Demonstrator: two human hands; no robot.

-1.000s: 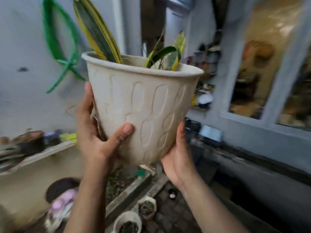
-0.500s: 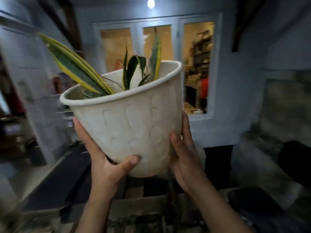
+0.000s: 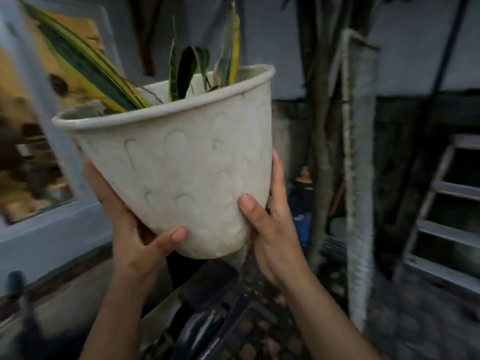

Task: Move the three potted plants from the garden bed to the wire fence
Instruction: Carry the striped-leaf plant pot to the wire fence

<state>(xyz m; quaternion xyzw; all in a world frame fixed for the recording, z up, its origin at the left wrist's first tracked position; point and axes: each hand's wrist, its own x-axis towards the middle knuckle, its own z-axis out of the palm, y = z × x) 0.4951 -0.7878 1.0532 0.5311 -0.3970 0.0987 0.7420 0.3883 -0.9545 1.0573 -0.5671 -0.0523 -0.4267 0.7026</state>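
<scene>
Potted snake plant (image 3: 124,74): held aloft in front of the camera, clear of any surface, in a cream plastic pot (image 3: 181,162). Pot wall carries a pattern of embossed arch shapes. Pot is tilted, with the rim's right side higher than its left. Leaves are dark green with yellow margins; one long leaf extends up and to the left past the rim, and several shorter leaves stand near the middle of the pot.

Left hand (image 3: 135,235): cupped against the lower left wall of the pot, thumb pressed across the front near the base, remaining fingers wrapped behind and hidden from view.

Right hand (image 3: 275,229): cupped against the lower right wall, thumb laid on the front face, fingers extended up along the side. Both hands bear the pot between them; neither is closed into a fist.

Background: a lit window (image 3: 31,141) in a pale wall at left, a slender tree trunk (image 3: 318,152) and a pale upright post (image 3: 359,178) at right, and a ladder (image 3: 441,203) at the far right. Ground below is blurred.
</scene>
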